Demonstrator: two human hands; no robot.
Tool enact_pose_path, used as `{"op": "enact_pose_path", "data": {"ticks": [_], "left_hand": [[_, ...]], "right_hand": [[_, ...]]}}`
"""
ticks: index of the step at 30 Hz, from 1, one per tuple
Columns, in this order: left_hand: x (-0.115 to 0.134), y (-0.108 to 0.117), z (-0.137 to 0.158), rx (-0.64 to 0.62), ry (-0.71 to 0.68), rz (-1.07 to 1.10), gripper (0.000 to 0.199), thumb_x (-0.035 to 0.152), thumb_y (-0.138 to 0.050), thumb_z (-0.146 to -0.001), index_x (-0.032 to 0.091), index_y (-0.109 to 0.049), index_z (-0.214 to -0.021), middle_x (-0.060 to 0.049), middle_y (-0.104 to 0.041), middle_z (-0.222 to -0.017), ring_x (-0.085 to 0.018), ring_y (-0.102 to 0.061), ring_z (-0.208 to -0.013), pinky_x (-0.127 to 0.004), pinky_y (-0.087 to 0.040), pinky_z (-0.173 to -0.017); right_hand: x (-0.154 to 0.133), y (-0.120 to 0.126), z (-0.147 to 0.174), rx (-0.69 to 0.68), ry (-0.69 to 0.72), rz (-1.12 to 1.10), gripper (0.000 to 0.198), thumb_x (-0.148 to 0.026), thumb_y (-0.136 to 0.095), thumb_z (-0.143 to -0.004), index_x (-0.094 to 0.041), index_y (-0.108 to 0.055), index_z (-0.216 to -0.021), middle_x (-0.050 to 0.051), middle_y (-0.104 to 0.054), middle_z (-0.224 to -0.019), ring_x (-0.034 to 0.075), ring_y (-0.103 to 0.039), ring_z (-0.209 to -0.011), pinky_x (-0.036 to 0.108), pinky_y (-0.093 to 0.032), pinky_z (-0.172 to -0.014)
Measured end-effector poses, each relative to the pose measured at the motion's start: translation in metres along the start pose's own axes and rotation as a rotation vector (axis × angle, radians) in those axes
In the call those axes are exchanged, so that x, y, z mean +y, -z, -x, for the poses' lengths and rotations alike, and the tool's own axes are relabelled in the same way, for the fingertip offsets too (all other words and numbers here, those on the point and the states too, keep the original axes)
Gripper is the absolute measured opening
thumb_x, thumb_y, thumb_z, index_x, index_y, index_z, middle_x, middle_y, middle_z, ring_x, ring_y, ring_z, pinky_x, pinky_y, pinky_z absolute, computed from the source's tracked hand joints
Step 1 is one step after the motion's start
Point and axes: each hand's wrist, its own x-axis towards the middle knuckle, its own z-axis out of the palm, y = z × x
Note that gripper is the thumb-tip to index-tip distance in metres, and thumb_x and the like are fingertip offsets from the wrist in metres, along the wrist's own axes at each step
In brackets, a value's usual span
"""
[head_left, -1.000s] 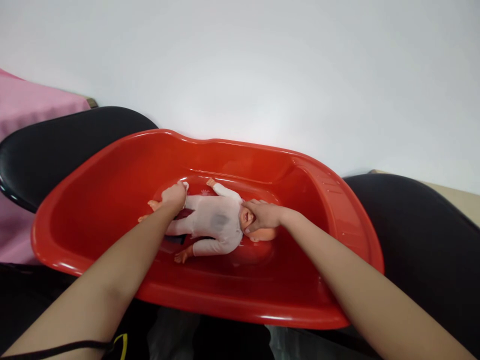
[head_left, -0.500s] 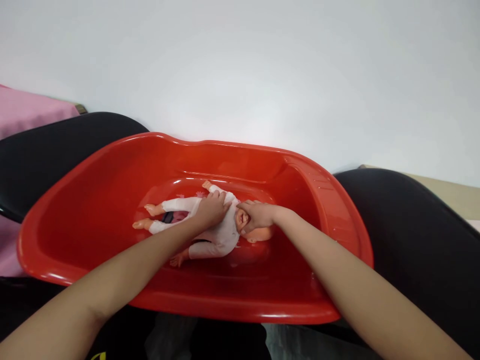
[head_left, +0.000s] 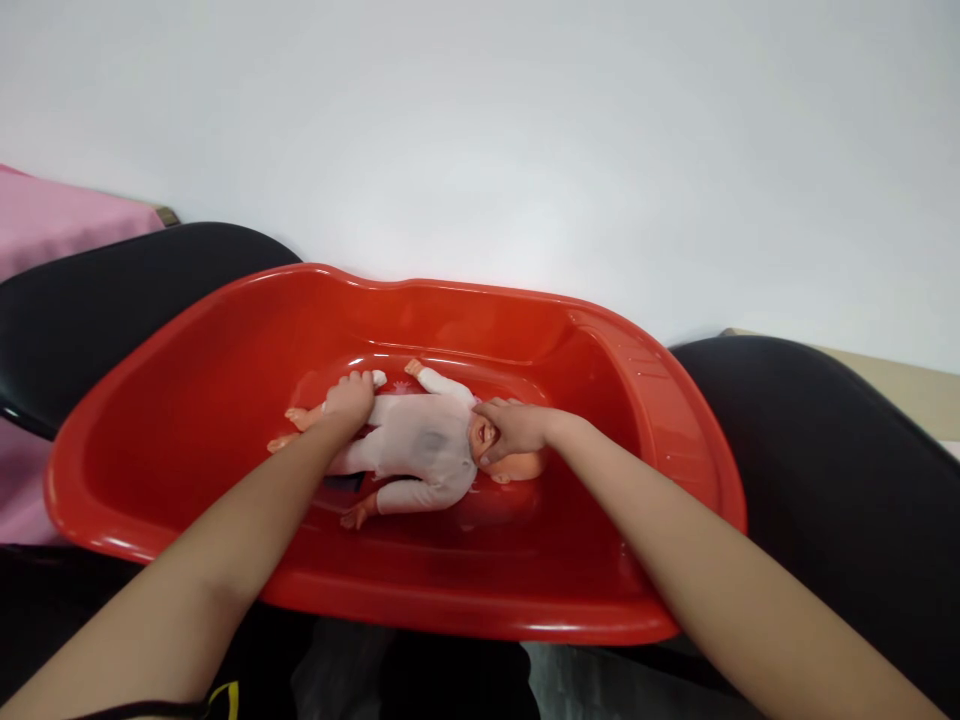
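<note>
head view: small plastic baby doll in white bodysuit laid in red oval plastic tub; doll legs at 9 o'clock clasped by left hand; doll head at 3 o'clock gripped by right hand.

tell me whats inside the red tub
A doll in white clothes lies in the tub, left hand on its legs, right hand covering part of its head.

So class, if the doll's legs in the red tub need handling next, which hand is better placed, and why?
Probably the left hand: it lies over the upper legs of the plastic baby doll in the white suit, inside the red plastic tub. The right hand is at the doll's head, holding its face.
</note>
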Motion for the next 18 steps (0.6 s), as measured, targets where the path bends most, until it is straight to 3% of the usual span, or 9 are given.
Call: {"op": "enact_pose_path", "data": {"ticks": [4, 9, 14, 18], "left_hand": [[-0.014, 0.010, 0.001, 0.022, 0.080, 0.037, 0.049, 0.040, -0.027, -0.107, 0.009, -0.057, -0.131, -0.024, -0.063, -0.126, -0.037, -0.061, -0.120, -0.050, -0.048, -0.100], [0.005, 0.029, 0.005, 0.097, 0.065, 0.204, 0.050, 0.053, -0.030, -0.106, 0.017, -0.059, -0.125, -0.019, -0.067, -0.123, -0.034, -0.066, -0.109, -0.046, -0.052, -0.091], [0.055, 0.045, 0.014, 0.228, -0.228, 0.361, 0.042, 0.048, -0.035, -0.107, 0.020, -0.056, -0.131, -0.011, -0.065, -0.131, -0.028, -0.063, -0.117, -0.038, -0.048, -0.096], [0.112, 0.037, 0.026, 0.105, -0.450, 0.246, 0.043, 0.048, -0.034, -0.108, 0.019, -0.058, -0.128, -0.012, -0.067, -0.126, -0.028, -0.065, -0.112, -0.039, -0.048, -0.093]], "right_hand": [[0.000, 0.000, 0.000, -0.011, -0.002, -0.005, 0.105, -0.062, -0.080, -0.068, -0.026, -0.039, -0.158, 0.015, -0.051, -0.150, 0.039, -0.048, -0.138, 0.051, -0.043, -0.112], [-0.001, 0.001, 0.000, -0.007, -0.014, -0.005, 0.108, -0.062, -0.082, -0.067, -0.023, -0.039, -0.158, 0.016, -0.049, -0.153, 0.040, -0.045, -0.142, 0.051, -0.040, -0.115], [0.001, -0.001, -0.001, 0.002, -0.007, 0.011, 0.104, -0.063, -0.080, -0.069, -0.024, -0.041, -0.157, 0.015, -0.047, -0.155, 0.040, -0.045, -0.142, 0.052, -0.040, -0.115], [0.003, -0.003, -0.001, 0.004, -0.011, 0.029, 0.104, -0.063, -0.081, -0.068, -0.024, -0.041, -0.156, 0.016, -0.049, -0.153, 0.041, -0.045, -0.142, 0.052, -0.040, -0.114]]}}
